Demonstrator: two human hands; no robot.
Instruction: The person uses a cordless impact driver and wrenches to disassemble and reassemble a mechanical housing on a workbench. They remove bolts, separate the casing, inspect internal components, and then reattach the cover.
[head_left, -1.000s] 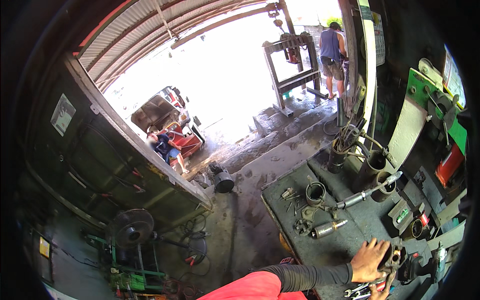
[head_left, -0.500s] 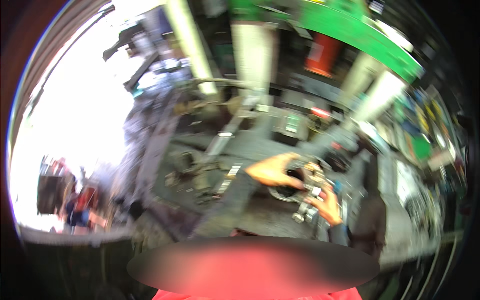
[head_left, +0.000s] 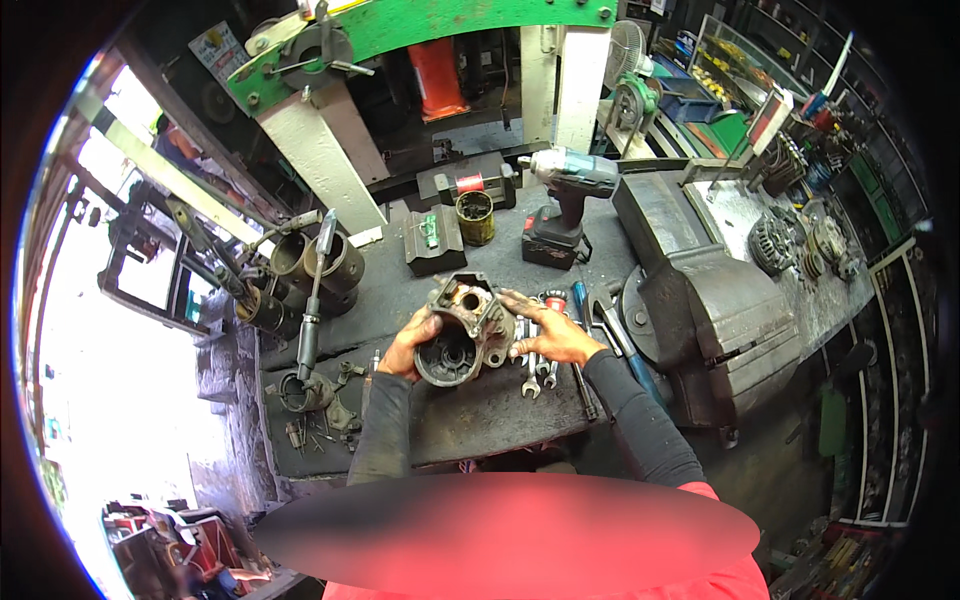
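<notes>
A greasy cast-metal housing (head_left: 478, 326) stands near the front of the dark workbench, its wide round bore facing me and a smaller hole above it. My left hand (head_left: 410, 343) is closed on the housing's left side, thumb at the bore's rim. From the right, my right hand (head_left: 552, 332) grips the other side, fingers along the upper edge and thumb lower down. Several open-ended wrenches (head_left: 531, 382) lie beneath and beside my right hand. Close by are a small red-topped part (head_left: 555, 300) and a blue-handled tool (head_left: 579, 292).
A cordless impact wrench (head_left: 568, 195) stands behind, near a yellow can (head_left: 475, 217) and a dark metal block (head_left: 434, 242). The large bench vise (head_left: 715, 310) bulks at right. Metal cylinders (head_left: 338, 262), a long-handled tool (head_left: 313, 300) and small loose parts (head_left: 335, 405) occupy the left.
The view has swung right and steadied from a blur. My hands, earlier close together over the wrenches and a round part, now hold the housing from both sides.
</notes>
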